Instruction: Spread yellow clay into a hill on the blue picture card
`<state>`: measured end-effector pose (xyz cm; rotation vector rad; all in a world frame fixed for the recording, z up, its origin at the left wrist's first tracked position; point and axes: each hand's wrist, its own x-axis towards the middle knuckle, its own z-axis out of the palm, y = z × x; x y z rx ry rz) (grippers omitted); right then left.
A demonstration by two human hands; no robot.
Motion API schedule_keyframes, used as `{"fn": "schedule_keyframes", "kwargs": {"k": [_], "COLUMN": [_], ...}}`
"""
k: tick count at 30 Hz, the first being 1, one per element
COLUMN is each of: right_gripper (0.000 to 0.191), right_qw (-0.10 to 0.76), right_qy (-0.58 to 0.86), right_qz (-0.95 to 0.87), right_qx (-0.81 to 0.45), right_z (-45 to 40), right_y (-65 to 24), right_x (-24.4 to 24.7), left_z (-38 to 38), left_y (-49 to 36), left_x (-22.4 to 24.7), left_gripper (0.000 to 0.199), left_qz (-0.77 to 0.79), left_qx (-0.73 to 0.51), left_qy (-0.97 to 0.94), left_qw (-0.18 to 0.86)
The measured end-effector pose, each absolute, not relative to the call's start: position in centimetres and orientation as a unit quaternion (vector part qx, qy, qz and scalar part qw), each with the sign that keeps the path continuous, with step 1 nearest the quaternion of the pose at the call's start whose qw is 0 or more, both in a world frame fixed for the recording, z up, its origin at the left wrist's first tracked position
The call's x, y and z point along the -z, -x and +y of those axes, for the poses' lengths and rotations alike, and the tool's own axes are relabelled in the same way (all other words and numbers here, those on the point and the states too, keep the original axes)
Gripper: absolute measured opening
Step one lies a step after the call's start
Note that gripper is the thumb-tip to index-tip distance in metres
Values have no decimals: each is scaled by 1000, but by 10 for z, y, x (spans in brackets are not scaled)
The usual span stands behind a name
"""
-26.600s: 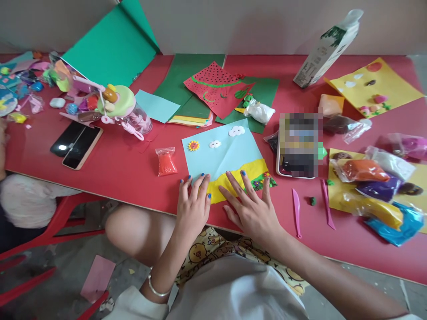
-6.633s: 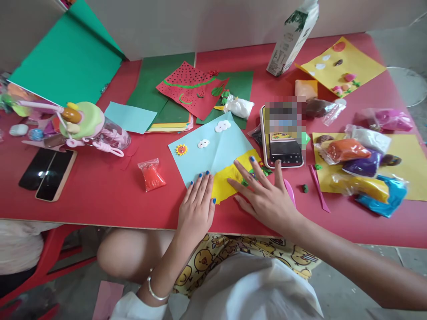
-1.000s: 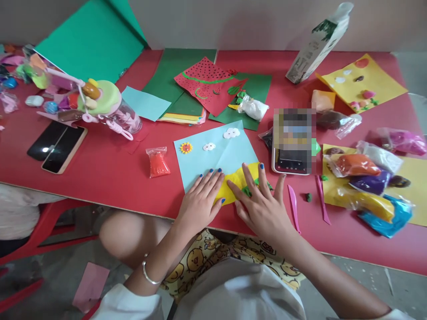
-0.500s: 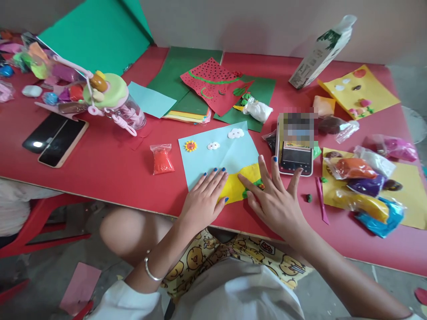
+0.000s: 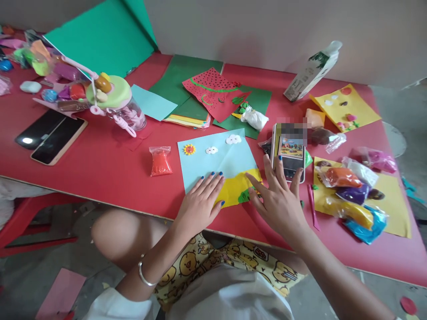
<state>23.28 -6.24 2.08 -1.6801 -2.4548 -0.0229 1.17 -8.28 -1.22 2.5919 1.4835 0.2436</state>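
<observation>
A light blue paper (image 5: 196,171) with a clay sun (image 5: 189,150), two white clouds (image 5: 233,139) and a yellow ground area (image 5: 235,184) lies on the red table. Green clay (image 5: 245,196) sits on its lower right part, partly covered by fingers. My left hand (image 5: 200,202) rests flat on the paper's lower left, fingers stretched out. Over the lower right corner, my right hand (image 5: 280,202) has its fingers spread and holds nothing. Just beyond its fingertips lies a phone (image 5: 288,151) with a landscape picture on its screen.
To the right, several bagged clays (image 5: 353,194) lie on yellow paper (image 5: 398,204), beside a pink tool (image 5: 312,206). A red clay packet (image 5: 160,161) is left of the picture. Farther off stand a carton (image 5: 313,71) and a lidded cup (image 5: 113,100); another phone (image 5: 59,140) lies left.
The camera view has shifted slightly. The phone near my right hand now shows a larger landscape picture. My left hand stays flat on the paper; my right fingers remain spread.
</observation>
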Motion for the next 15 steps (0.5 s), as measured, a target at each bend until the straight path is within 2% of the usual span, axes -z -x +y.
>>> {"fn": "schedule_keyframes", "kwargs": {"k": [6, 15], "right_gripper": [37, 38], "right_qw": [82, 92], "right_qy": [517, 533], "right_qz": [-852, -841], "right_qx": [-5, 14], "right_z": [-59, -58], "right_y": [-235, -240], "right_x": [-17, -12], "left_z": [-83, -83], "left_y": [-12, -12], "left_x": [12, 13], "left_gripper": [58, 62], "left_qz": [496, 497], "left_qx": [-91, -103], "left_qy": [-861, -858], "left_qw": [74, 78]}}
